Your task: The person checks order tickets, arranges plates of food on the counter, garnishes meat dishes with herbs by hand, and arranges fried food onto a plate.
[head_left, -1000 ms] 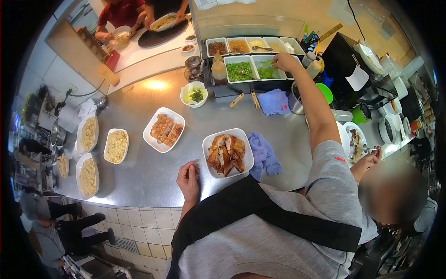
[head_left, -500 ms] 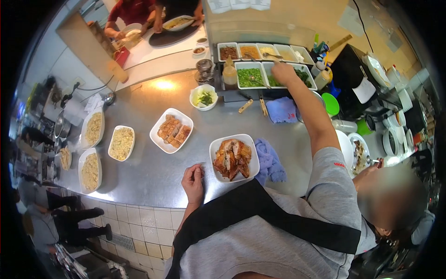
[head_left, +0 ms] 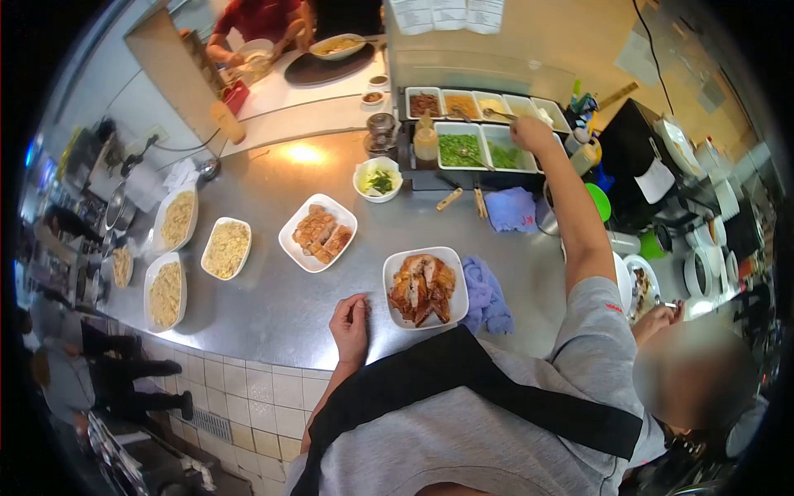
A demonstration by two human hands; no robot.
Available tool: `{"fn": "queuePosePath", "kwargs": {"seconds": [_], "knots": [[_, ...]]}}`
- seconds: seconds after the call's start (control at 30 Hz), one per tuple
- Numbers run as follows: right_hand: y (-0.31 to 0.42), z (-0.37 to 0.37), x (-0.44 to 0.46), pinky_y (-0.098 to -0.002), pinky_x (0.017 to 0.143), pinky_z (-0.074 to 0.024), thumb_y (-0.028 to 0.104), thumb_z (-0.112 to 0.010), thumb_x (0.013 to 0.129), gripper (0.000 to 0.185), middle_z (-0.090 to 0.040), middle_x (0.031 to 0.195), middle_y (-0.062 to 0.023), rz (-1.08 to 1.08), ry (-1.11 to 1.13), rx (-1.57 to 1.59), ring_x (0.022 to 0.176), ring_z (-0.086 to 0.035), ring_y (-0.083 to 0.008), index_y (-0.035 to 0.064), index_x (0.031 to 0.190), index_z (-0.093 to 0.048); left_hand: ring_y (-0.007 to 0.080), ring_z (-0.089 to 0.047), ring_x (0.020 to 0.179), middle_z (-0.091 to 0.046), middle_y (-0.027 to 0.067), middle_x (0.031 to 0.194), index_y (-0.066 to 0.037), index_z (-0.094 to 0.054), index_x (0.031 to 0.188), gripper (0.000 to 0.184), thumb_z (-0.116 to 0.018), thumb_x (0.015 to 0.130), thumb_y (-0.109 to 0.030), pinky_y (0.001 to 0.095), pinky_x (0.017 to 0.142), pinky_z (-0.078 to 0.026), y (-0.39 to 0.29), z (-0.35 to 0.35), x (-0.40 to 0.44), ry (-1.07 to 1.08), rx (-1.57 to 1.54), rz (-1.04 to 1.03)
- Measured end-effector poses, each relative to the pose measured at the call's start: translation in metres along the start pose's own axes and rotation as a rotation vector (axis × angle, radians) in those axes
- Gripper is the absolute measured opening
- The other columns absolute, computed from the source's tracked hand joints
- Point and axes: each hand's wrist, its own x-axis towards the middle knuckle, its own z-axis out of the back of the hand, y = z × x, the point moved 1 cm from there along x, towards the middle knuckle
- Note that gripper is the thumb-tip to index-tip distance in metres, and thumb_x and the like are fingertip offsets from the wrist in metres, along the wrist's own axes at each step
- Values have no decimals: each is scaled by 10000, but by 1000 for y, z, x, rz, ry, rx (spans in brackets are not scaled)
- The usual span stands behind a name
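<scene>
My right hand (head_left: 533, 135) reaches over the rack of garnish tubs, at the right side of the tub of light green chopped leaves (head_left: 504, 155). Its fingers are bent together; whatever they may pinch is hidden. To the left is a tub of chopped green onion (head_left: 460, 150) with a spoon in it. My left hand (head_left: 349, 327) rests at the counter's front edge, fingers curled in with nothing seen in them. Just right of it sits a square white dish of browned, cut chicken (head_left: 423, 287). A dish of sliced golden meat (head_left: 321, 233) stands farther left.
Several white dishes of pale grain-like food, one a rice dish (head_left: 225, 249), line the left of the steel counter (head_left: 256, 310). A purple cloth (head_left: 486, 298) lies beside the chicken. A bowl with greens (head_left: 378, 180) stands near a sauce bottle (head_left: 426, 146). A co-worker's hand (head_left: 655, 324) is at right.
My right hand has shifted right and slightly back over the tubs, uncovering more of the light green leaves. My left hand stays at the counter edge. The whole view has shifted slightly.
</scene>
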Motion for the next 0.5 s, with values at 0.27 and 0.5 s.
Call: {"fn": "queuePosePath", "kwargs": {"seconds": [0.27, 0.5], "knots": [[3, 46, -28, -429, 706, -494, 182, -551, 761, 174, -644, 831, -175, -109, -129, 236, 796, -623, -344, 56, 814, -659, 108, -544, 712, -598, 48, 823, 27, -639, 947, 136, -574, 882, -74, 227, 649, -439, -30, -10, 39, 115, 98, 10], [11, 29, -40, -425, 722, -497, 159, -557, 745, 152, -649, 838, -167, 15, -17, 218, 799, -622, -344, 62, 793, -663, 174, -579, 699, -619, 98, 823, -10, -662, 938, 129, -612, 839, -75, 262, 646, -460, -125, -111, 121, 416, 294, -529]]}}
